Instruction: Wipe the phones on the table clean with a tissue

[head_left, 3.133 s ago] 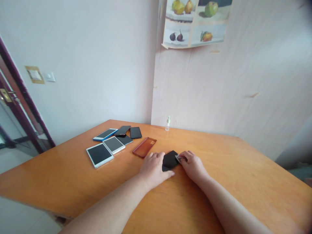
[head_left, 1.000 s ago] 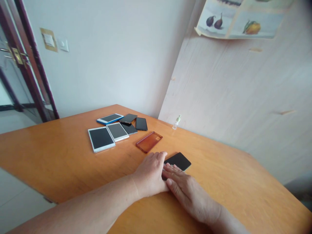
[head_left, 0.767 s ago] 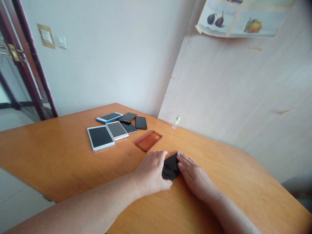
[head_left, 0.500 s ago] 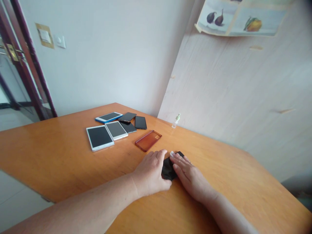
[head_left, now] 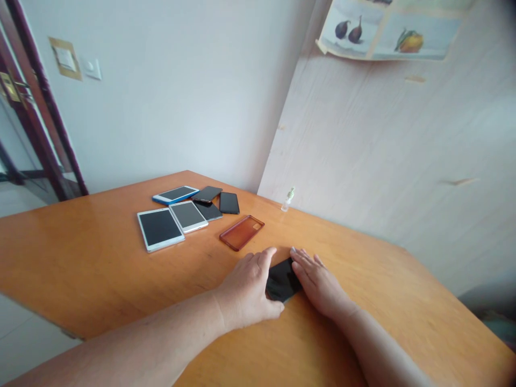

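A black smartphone [head_left: 282,280] lies flat on the wooden table, its dark glossy screen facing up. My left hand [head_left: 250,287] grips it from the left, thumb at the near end and fingers along the far side. Over its right edge lies my right hand [head_left: 318,279], fingers stretched close together. A small white wipe [head_left: 293,250] peeks out at the right fingertips; most of it is hidden under them. Just beyond my left hand rests a clear reddish-brown phone case [head_left: 242,233].
Farther left on the table [head_left: 97,236] are a white tablet [head_left: 160,228], a smaller white tablet [head_left: 188,215], a blue-edged device [head_left: 176,194] and several dark phones [head_left: 229,203]. A small pump bottle [head_left: 287,199] stands near the back edge, by the wall.
My right hand has slid with the white wipe from across the screen toward the phone's right edge, uncovering more screen. My left hand keeps its hold. The view has shifted slightly.
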Demonstrator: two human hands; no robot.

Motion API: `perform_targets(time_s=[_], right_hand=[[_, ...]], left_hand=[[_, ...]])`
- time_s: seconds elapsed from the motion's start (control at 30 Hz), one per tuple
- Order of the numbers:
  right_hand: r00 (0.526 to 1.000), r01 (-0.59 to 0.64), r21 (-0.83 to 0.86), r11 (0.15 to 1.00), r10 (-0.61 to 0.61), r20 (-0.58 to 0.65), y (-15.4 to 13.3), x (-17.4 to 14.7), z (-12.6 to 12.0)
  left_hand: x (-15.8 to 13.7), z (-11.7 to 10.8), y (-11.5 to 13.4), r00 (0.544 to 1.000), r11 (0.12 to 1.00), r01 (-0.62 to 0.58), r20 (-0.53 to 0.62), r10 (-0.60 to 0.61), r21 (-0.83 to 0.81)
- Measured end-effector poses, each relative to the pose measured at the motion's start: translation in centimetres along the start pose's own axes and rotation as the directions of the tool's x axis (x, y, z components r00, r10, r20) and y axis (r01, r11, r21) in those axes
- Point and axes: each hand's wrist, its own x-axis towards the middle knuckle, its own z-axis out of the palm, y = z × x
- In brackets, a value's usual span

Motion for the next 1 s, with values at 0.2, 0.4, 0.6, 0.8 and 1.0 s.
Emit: perform_targets(time_s=[0.2, 0.4, 0.6, 0.8, 1.0], right_hand=[[0.961, 0.228, 0.115, 0.967, -0.242, 0.136, -4.8, -1.4, -1.0], [0.984, 0.148, 0.082, 0.986, -0.155, 0.086, -3.2, -1.1, -0.8], [0.987, 0.125, 0.06, 0.99, -0.13, 0.097, -3.8, -2.0, -1.0], [0.986, 0.093, 0.075, 0.993, -0.102, 0.134, -3.6, -1.8, -1.5], [0.983, -0.144, -0.044, 0.989, 0.148, 0.105, -3.0, -2.7, -1.1]], left_hand=[[0.0, 0.2, -0.5, 0.997, 0.996, -0.073, -0.037, 0.072, -0.044], [-0.1, 0.2, -0.5, 0.998, 0.996, -0.061, -0.033, 0.059, -0.065], [0.0, 0.2, -0.6, 0.999, 0.999, -0.052, -0.016, 0.052, -0.009], [0.2, -0.2, -0.5, 0.997, 0.997, -0.073, -0.038, 0.074, 0.034], [0.2, 0.0, -0.9, 0.994, 0.994, -0.098, -0.048, 0.1, 0.047]])
